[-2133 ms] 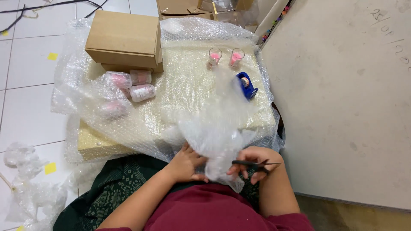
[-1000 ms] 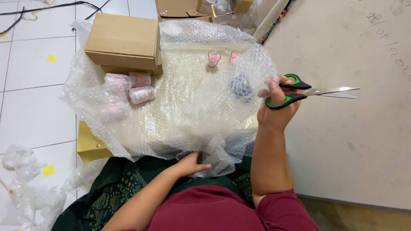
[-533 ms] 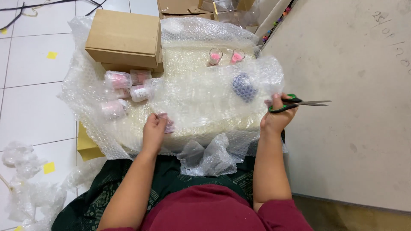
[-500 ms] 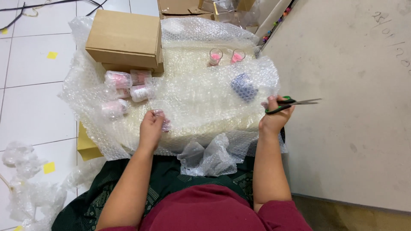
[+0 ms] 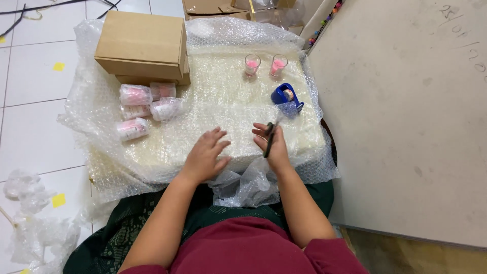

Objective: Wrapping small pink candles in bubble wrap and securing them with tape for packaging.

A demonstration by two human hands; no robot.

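My left hand [image 5: 205, 155] lies flat with fingers spread on a sheet of bubble wrap [image 5: 213, 111] that covers a low work surface. My right hand [image 5: 271, 144] rests on the same sheet, closed on a pair of dark scissors [image 5: 269, 137] that point away from me. Just beyond the scissors stands a blue tape dispenser [image 5: 286, 96]. Two small glasses with pink filling [image 5: 265, 64] stand at the far side. Several bubble-wrapped pink glasses [image 5: 144, 106] lie at the left, beside a cardboard box [image 5: 142, 48].
A large grey board [image 5: 406, 116] fills the right side. A crumpled wad of bubble wrap [image 5: 243, 185] hangs at the near edge by my lap. Scraps of plastic wrap [image 5: 30, 223] lie on the white tiled floor at the left. More cardboard [image 5: 213, 6] sits at the far edge.
My right hand has come in from the right edge with the scissors and now rests on the sheet. My left hand moved right, towards the middle. The bubble wrap lies flatter.
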